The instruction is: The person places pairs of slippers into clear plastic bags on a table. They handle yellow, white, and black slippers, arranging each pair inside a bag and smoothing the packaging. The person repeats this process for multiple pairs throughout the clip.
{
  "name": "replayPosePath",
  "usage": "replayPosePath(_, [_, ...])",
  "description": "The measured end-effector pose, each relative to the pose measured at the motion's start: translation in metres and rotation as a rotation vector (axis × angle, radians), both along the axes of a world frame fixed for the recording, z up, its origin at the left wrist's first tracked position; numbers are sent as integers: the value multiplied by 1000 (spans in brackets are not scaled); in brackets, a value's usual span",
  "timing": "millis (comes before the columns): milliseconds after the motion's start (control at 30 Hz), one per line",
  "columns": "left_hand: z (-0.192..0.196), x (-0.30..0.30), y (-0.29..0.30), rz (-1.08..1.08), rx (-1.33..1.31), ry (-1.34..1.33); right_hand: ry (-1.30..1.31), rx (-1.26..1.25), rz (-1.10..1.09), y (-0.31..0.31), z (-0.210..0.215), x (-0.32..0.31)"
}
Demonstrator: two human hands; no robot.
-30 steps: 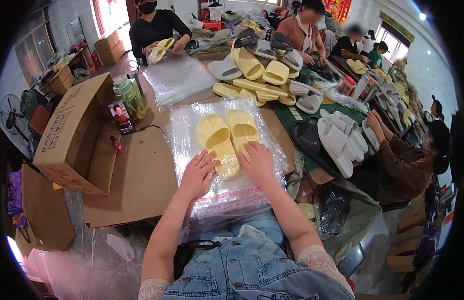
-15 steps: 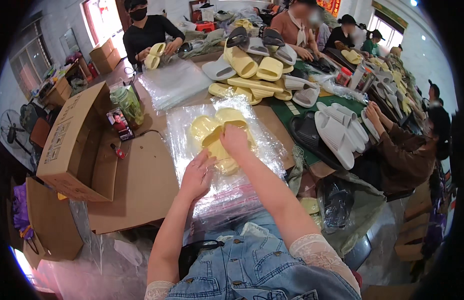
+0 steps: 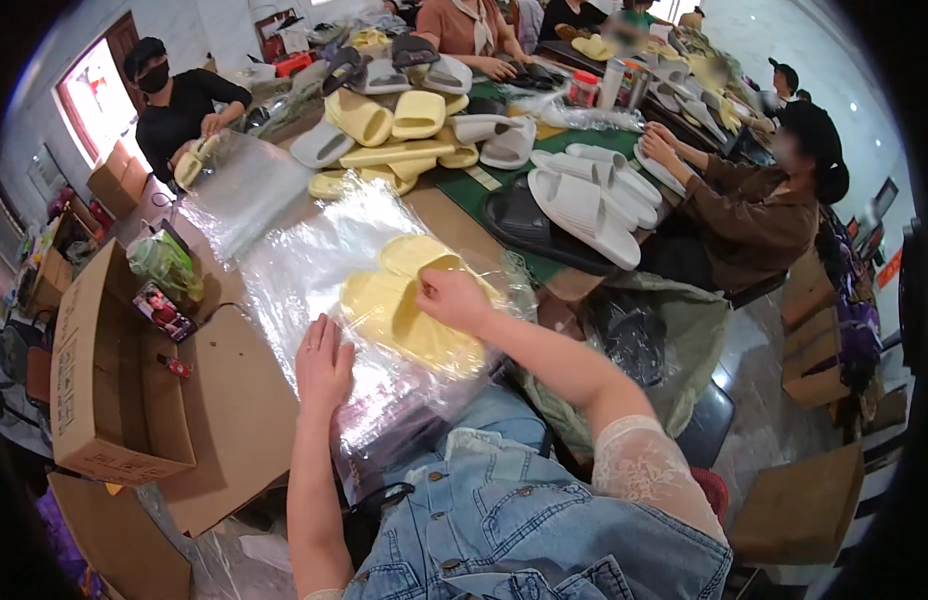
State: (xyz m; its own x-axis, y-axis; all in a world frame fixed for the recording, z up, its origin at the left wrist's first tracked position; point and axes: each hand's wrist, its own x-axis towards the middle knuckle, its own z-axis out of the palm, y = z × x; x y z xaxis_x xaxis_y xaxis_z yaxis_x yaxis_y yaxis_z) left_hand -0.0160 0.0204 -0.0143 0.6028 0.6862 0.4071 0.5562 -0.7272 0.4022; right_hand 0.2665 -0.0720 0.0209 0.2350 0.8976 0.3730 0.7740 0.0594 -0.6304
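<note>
A pair of pale yellow slide slippers (image 3: 384, 310) lies in a clear plastic bag on top of a stack of shiny clear bags (image 3: 304, 255) right in front of me. My right hand (image 3: 454, 302) is closed, thumb and fingers pinched at the slippers' upper edge; whether it grips the slipper or the film over it is hard to see. Flat on the bags, left of the slippers, rests my left hand (image 3: 325, 365) with its fingers stretched out, holding nothing.
An open cardboard box (image 3: 114, 370) stands at the left, beside a phone (image 3: 164, 308). Yellow, grey and black slippers (image 3: 394, 125) are piled at the far side. White slippers (image 3: 589, 220) lie on the green mat. Co-workers (image 3: 774, 190) sit around the table.
The view has swung right, so the table shifts left in it. The bagged slippers have turned and moved to the right over the bag stack. My left hand has come off the slippers' edge.
</note>
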Motion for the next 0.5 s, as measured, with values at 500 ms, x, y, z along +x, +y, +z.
replayPosePath(500, [2, -1, -3, 2, 44, 27, -435, -644, -121, -275, -19, 200])
